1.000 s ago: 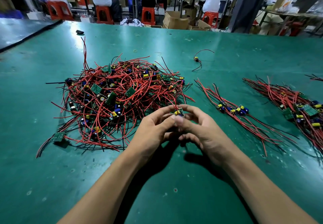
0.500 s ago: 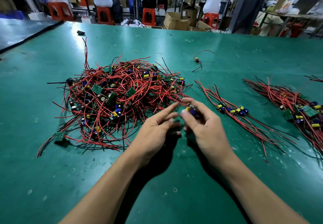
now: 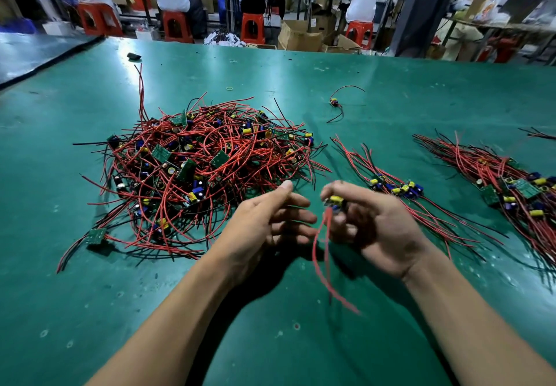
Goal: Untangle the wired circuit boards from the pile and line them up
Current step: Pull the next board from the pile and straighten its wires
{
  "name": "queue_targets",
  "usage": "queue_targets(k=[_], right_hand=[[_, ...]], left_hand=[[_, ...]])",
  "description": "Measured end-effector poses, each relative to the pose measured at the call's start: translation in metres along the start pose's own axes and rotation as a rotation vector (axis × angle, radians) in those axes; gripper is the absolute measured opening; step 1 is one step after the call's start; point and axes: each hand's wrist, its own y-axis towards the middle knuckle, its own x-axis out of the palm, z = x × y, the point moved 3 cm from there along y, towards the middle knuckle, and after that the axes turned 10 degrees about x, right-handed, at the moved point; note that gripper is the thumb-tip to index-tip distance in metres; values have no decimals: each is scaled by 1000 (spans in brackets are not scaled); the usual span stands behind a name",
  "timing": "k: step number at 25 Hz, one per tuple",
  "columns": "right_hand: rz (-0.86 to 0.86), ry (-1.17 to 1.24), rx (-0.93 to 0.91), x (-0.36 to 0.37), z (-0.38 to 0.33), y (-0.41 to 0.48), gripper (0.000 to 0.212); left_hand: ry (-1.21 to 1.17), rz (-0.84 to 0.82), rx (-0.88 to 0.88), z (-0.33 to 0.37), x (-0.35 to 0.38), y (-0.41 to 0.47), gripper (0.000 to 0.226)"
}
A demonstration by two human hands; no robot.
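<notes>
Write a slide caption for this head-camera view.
Right hand holds one wired board beside the tangled pile; left hand open; sorted rows lie right.

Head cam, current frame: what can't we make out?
Head view only.
circuit board in the right hand: mostly covered by it, motion-blurred; only a yellow capacitor shows.
red wires below it: smeared by motion, ends unclear.
pile: tangled wires bury lower boards, no count possible.
far-right row: cut off by the right frame edge.
black object far left: too small to identify.

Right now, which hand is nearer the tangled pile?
Left. The left hand hovers by the pile, at its near-right edge; the right hand, gripping a board, sits farther right.
</notes>
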Motion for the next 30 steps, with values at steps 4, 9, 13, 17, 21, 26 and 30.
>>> queue_targets(k=[4, 9, 13, 17, 21, 26, 30], right_hand=[[165, -193, -59, 7, 19, 13, 18], [392, -433, -248, -5, 15, 14, 19], [371, -196, -157, -7, 11, 13, 27], [182, -113, -40, 0, 16, 15, 24], [220, -176, -43, 3, 19, 14, 20], [306, -145, -67, -5, 13, 14, 12], [313, -302, -85, 1, 14, 9, 19]], left_hand=[[213, -141, 46, -5, 3, -3, 26], [203, -147, 58, -5, -1, -3, 21], [243, -284, 34, -6, 3, -5, 22], [190, -273, 17, -3, 3, -5, 25], [175, -161, 15, -5, 0, -3, 13], [140, -125, 17, -5, -1, -3, 10], [181, -89, 65, -4, -1, -3, 14]])
